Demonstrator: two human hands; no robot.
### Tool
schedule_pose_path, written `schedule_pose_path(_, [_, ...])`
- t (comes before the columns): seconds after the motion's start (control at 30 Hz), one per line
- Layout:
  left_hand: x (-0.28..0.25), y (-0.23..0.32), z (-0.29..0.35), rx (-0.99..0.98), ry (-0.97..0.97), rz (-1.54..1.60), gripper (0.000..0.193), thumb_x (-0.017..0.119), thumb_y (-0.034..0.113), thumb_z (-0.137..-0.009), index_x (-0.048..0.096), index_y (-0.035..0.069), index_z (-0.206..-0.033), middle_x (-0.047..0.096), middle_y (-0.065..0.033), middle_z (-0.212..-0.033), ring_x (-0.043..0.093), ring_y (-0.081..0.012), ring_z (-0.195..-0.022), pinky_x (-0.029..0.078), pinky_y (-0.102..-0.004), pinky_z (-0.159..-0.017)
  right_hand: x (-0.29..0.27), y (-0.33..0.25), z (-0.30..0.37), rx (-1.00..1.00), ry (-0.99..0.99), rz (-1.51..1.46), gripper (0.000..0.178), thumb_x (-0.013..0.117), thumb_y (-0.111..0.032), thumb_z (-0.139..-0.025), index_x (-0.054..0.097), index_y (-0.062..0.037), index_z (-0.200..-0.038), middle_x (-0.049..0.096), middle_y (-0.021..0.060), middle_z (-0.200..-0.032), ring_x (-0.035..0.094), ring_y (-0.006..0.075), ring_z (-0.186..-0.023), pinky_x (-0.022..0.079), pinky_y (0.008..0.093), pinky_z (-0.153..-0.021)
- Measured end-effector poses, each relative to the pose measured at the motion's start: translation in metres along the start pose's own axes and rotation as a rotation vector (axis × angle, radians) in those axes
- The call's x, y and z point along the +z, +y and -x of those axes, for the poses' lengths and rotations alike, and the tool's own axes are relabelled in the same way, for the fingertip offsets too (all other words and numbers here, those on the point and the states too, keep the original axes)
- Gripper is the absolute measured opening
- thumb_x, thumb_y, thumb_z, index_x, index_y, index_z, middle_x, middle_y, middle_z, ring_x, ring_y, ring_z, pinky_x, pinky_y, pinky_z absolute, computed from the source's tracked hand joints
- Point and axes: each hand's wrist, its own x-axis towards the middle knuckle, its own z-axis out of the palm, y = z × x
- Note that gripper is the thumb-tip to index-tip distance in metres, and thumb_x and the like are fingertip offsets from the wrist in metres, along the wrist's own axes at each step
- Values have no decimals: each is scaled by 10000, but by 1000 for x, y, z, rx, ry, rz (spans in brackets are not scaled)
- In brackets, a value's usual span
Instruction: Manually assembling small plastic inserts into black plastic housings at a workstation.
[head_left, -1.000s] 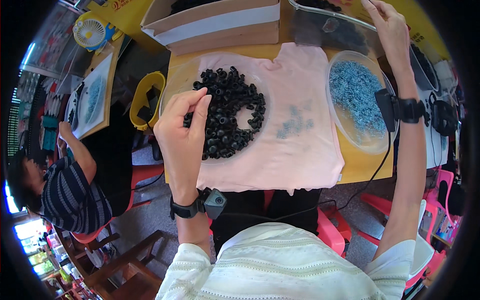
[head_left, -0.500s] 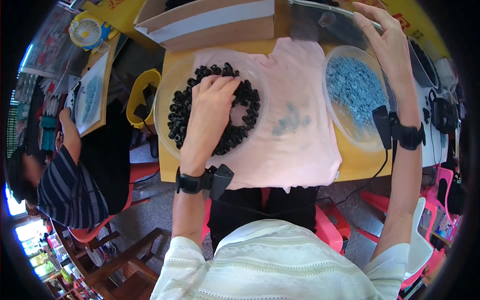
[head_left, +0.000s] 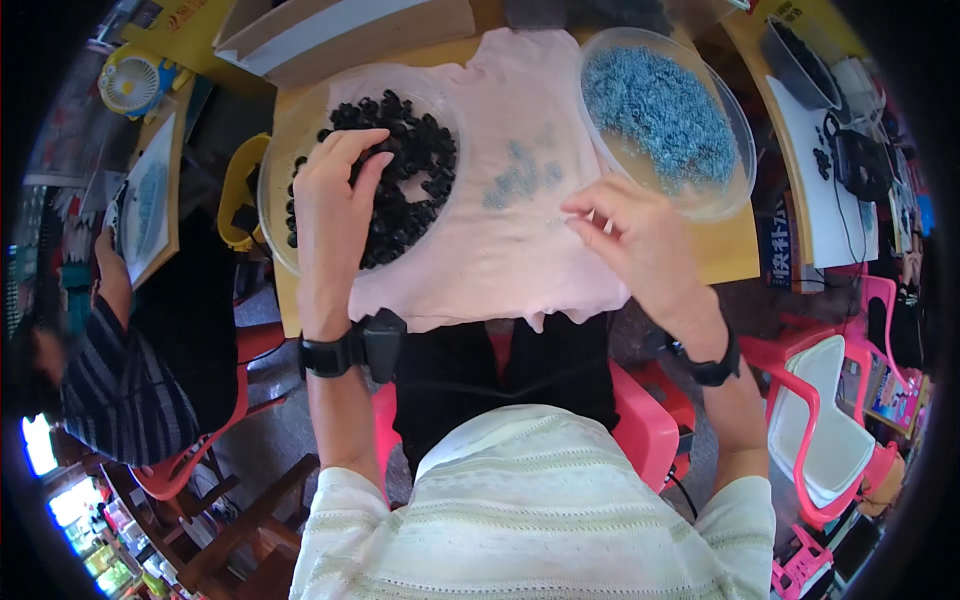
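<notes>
Hands in the little parts

My left hand [head_left: 335, 195] digs open into light, hard black rings [head_left: 405, 190], upper left; I'd pinch one's rim. My right hand [head_left: 640, 240] pinches near blue bits [head_left: 520, 180], grip unclear.

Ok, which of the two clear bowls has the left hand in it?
The clear bowl of black ring-shaped parts, at the pink cloth's left end. The left hand rests on those parts. The other bowl holds blue bits.
</notes>
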Motion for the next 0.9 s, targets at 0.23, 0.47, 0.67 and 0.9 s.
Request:
schedule_pose_path(0.23, [-11, 22, 28, -331, 84, 963, 297, 646, 48, -939, 622, -32, -1224, 697, -128, -1061, 680, -153, -895, 533, -252, -822, 30, 3, 4, -249, 65, 291, 230, 648, -20, -751, 631, -15, -980, 590, 110, -961, 625, 307, -927, 529, 386, -765])
schedule_pose_path(0.47, [-8, 40, 58, -377, -33, 1500, 287, 631, 10, -921, 627, 8, -1207, 666, -165, -1165, 676, -197, -990, 528, -321, -927, 38, 8, 6, -300, 127, 415, 173, 645, -11, -743, 594, -18, -907, 562, 116, -903, 626, 299, -886, 531, 379, -730])
schedule_pose_path(0.67, [0, 51, 76, -381, -49, 1577, 292, 647, 2, -911, 628, 5, -1203, 674, -132, -1120, 678, -194, -977, 536, -323, -902, 33, 4, 11, -171, 147, 114, 136, 641, 28, -812, 607, -4, -940, 606, 132, -871, 648, 290, -787, 518, 357, -686])
schedule_pose_path(0.9, [-1, 73, 80, -404, -80, 1432, 288, 633, -3, -899, 593, 0, -1184, 672, -149, -1101, 680, -191, -946, 533, -315, -890, 12, -16, 27, -38, 206, -133, 158, 651, 14, -879, 679, 10, -1034, 670, 115, -922, 647, 186, -731, 513, 286, -666])
